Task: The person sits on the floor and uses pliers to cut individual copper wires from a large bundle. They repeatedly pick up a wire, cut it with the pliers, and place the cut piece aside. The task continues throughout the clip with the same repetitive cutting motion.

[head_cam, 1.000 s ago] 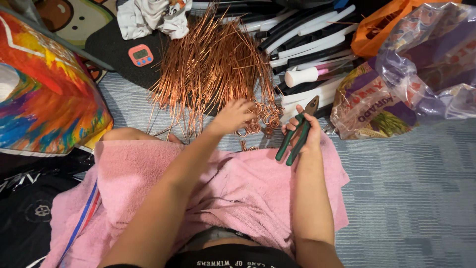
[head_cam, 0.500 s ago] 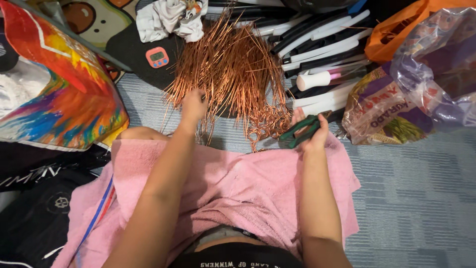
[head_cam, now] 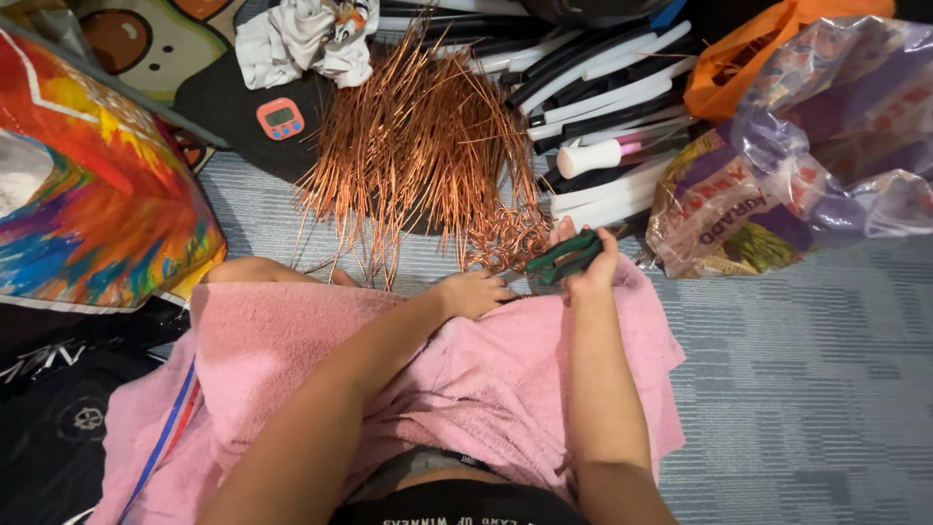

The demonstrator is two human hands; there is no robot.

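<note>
Right hand: right hand [head_cam: 586, 269] closed around green-handled pliers [head_cam: 562, 256].
Left hand: left hand [head_cam: 470, 293] rests on pink towel [head_cam: 466, 379]; grip unclear.
Nearby: copper wire pile [head_cam: 418, 136].

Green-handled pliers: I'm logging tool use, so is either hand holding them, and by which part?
The right hand grips the green-handled pliers by their handles. The left hand rests on the pink towel; whether it holds anything cannot be told.
</note>
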